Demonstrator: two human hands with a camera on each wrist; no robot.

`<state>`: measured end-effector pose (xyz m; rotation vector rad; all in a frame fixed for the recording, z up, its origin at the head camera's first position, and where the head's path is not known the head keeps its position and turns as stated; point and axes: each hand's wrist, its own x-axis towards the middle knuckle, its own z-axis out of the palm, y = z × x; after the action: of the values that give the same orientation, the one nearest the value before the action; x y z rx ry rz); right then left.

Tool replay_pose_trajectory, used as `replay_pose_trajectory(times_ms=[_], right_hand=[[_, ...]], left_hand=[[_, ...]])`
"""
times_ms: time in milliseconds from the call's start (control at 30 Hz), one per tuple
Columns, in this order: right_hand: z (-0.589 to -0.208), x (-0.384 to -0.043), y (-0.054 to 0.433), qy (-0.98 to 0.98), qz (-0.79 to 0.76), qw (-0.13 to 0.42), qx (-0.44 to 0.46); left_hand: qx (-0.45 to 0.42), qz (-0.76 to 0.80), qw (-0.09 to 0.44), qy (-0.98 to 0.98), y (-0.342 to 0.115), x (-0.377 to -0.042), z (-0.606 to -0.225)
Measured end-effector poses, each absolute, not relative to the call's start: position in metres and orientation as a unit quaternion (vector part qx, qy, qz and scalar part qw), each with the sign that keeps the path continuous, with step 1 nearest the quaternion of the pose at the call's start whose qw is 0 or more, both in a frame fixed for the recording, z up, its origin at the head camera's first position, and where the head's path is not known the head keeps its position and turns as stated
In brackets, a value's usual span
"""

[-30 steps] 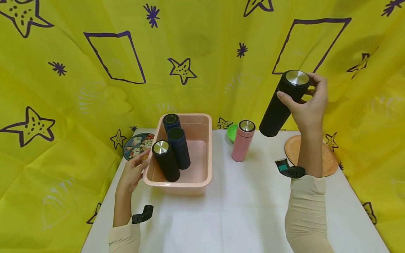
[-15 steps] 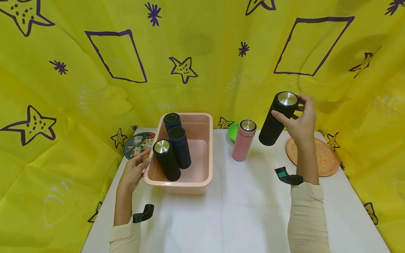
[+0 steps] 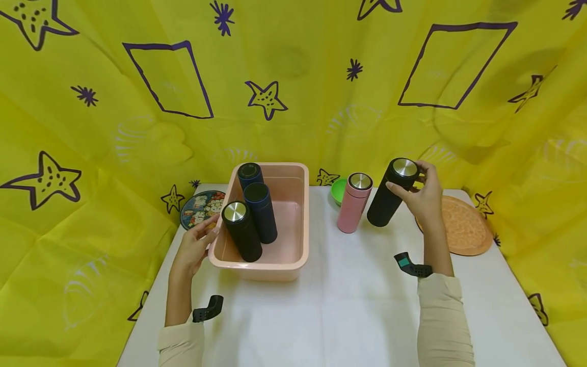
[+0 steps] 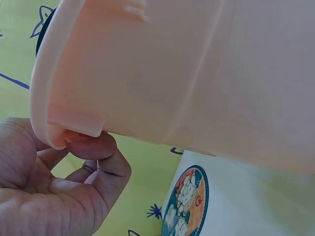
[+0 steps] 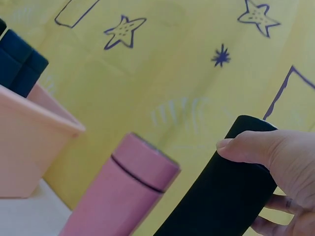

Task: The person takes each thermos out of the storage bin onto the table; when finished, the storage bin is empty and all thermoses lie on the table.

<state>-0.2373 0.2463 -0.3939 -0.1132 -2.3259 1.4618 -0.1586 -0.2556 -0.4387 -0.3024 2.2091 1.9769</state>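
Note:
My right hand [image 3: 424, 199] grips a black thermos bottle [image 3: 387, 201] with a silver lid by its upper part, slightly tilted, just right of a pink thermos bottle [image 3: 351, 206]. In the right wrist view the thumb lies across the black bottle [image 5: 221, 191]. My left hand [image 3: 191, 250] holds the left rim of a peach plastic tub [image 3: 304, 224]; in the left wrist view its fingers curl under the rim [image 4: 42, 98]. Inside the tub, on its left side, stand a black bottle [image 3: 243, 234] with a silver lid and two dark blue bottles [image 3: 263, 214].
A green bowl [image 3: 338, 189] sits behind the pink bottle. A round orange-brown mat [image 3: 468, 227] lies at the right of the white table [image 3: 321, 316], and a patterned round mat [image 3: 202, 206] behind the tub's left side. A yellow cloth [image 3: 312, 61] hangs at the back.
My right hand has lowered the black bottle and brought it leftward, from high over the table to close beside the pink one. The left hand has stayed on the tub rim.

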Motion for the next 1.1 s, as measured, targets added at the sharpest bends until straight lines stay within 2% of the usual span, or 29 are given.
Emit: replay_pose_trajectory(times_ms=[433,1100], right_hand=[[-0.419,-0.239,0.245,-0.844,0.513,0.154,-0.028],[-0.434,-0.242,0.241,-0.843,0.52,0.134,-0.022]], left_hand=[[-0.092,0.662,0.073,0.74,-0.256,-0.158,-0.44],[-0.093,0.66,0.077,0.742,-0.255,-0.159,-0.439]])
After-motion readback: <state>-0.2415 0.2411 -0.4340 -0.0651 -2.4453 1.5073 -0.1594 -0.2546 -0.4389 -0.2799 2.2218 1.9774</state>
